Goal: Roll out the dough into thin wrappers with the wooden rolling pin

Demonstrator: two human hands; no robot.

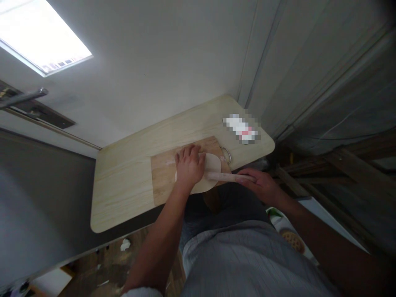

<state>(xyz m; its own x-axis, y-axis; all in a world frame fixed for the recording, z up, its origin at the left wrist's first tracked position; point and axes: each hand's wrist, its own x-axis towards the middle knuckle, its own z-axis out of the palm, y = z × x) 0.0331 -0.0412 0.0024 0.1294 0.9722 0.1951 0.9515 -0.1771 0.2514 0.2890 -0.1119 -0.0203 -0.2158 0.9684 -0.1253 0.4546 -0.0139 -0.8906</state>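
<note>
A pale, flat sheet of dough [213,163] lies on a wooden cutting board [162,185], its near side reaching past the board's front edge. My left hand [189,167] is over the dough with bent fingers closed on its far left part; the fingertips are hard to make out. A floury rolling pin [227,177] rests across the right part of the dough. Its right end is in my right hand [260,183], whose fingers are wrapped round it beyond the board's edge. The pin's other end stops near my left thumb.
The board, with a metal handle [228,153], sits on a light wood-grain table [123,177] against a pale wall. A blurred-out item [243,128] lies at the table's right end. Below right is a white container [281,222] by a latticed round thing [292,240].
</note>
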